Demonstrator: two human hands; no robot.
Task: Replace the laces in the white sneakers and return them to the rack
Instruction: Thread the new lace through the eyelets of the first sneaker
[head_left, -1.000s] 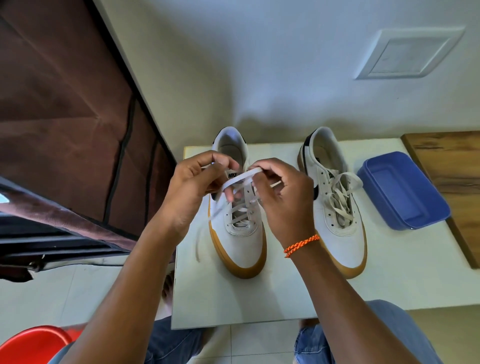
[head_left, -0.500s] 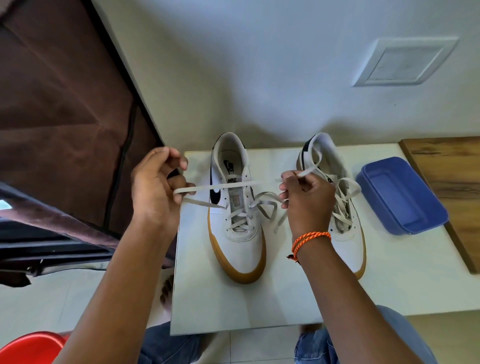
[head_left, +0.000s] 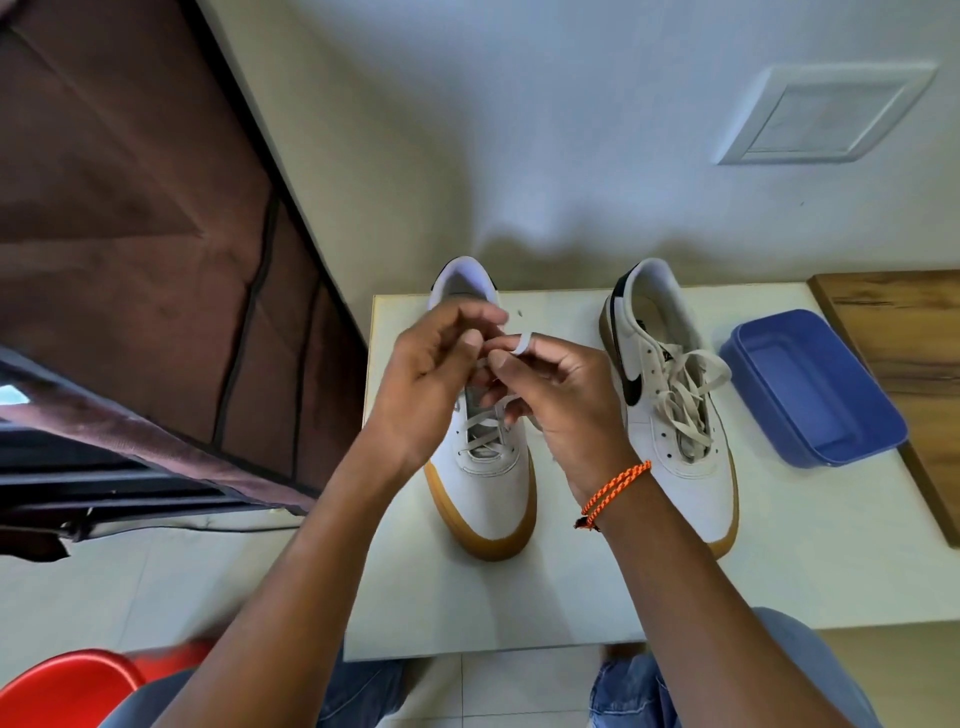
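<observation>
Two white sneakers with tan soles stand side by side on a small white table (head_left: 779, 571). Above the tongue of the left sneaker (head_left: 488, 483) my left hand (head_left: 431, 374) and my right hand (head_left: 550, 395) meet, both pinching the ends of its white lace (head_left: 521, 343), which loops over my right fingers. The lower eyelets of that shoe are laced. The right sneaker (head_left: 670, 415) is fully laced, its lace ends lying loose on top. My hands hide the upper eyelets of the left shoe.
A blue plastic tray (head_left: 815, 384) lies on the table to the right of the shoes, beside a wooden surface (head_left: 904, 332). A brown fabric rack cover (head_left: 130, 249) hangs at the left. A red stool (head_left: 62, 691) sits at the bottom left.
Half a second ago my hands were pulled apart, stretching the lace ends out sideways. They have come back together over the left sneaker's tongue, the lace now looped between them.
</observation>
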